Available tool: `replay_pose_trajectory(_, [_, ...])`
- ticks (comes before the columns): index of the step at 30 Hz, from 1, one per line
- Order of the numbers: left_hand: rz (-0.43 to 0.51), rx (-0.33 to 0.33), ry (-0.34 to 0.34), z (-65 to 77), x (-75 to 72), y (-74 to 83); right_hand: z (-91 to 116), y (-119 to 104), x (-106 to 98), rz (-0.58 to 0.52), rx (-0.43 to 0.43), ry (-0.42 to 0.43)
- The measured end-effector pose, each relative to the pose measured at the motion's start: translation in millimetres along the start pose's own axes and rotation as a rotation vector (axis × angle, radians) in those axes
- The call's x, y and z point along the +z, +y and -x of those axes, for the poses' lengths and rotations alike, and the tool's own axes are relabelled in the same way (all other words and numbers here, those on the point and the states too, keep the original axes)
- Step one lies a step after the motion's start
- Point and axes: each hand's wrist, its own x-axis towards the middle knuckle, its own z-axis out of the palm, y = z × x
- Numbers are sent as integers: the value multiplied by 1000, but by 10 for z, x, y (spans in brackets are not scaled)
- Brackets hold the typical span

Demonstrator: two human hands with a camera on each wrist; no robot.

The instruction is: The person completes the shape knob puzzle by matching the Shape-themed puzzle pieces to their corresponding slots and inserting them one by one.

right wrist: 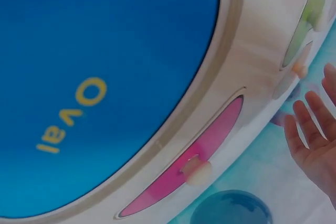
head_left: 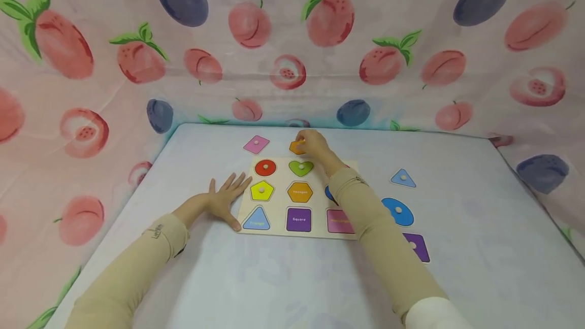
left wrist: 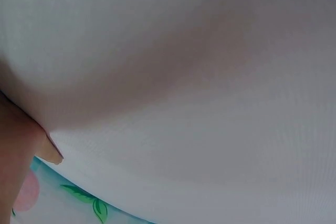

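Note:
A cream shape-puzzle board (head_left: 274, 227) lies flat on the table. My right hand (head_left: 316, 145) reaches across it to an orange hexagon piece (head_left: 294, 147) above its far edge, with fingertips over the piece. In the right wrist view this hand (right wrist: 317, 150) has spread, relaxed fingers beside a small knob (right wrist: 299, 70), with a gap between. My left hand (head_left: 226, 201) lies with fingers spread along the board's left edge, its thumb at the near corner. Only part of the left hand (left wrist: 18, 156) shows in the left wrist view.
A pink diamond (head_left: 256, 144) lies behind the board. To its right are a light blue triangle (head_left: 403, 178), a blue oval (head_left: 402, 215) and a purple square (head_left: 419, 249). The red circle (head_left: 265, 168), green heart (head_left: 297, 169) and yellow pentagon (head_left: 267, 196) sit in the board.

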Motion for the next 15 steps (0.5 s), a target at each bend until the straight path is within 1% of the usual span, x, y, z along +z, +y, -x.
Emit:
replay_pose_trajectory(4, [-8,-5,-1,2,-3,-6,-14,34,-2,34,28,-7])
replay_pose_trajectory(6, [-18,-1,-3,-5,-4,-9,-58,91,14,46,33,-10])
replay_pose_trajectory(7, [-14,4,-3,-8,-6,-6,-111,148,46,45,39,-11])
replay_pose_trajectory(9, [-12,9,-3,-17,-3,-7,-144,222,95,43,17,-3])
replay_pose_trajectory(12, [-15,2,-10,-14,-2,-12,-569,638,416,58,-45,62])
replay_pose_trajectory(14, [-18,-2,-14,-24,-8,0,-730,834,538,65,-65,63])
replay_pose_trajectory(15, [-19,-3,-14,-29,-15,4,-824,918,584,66,-59,61])
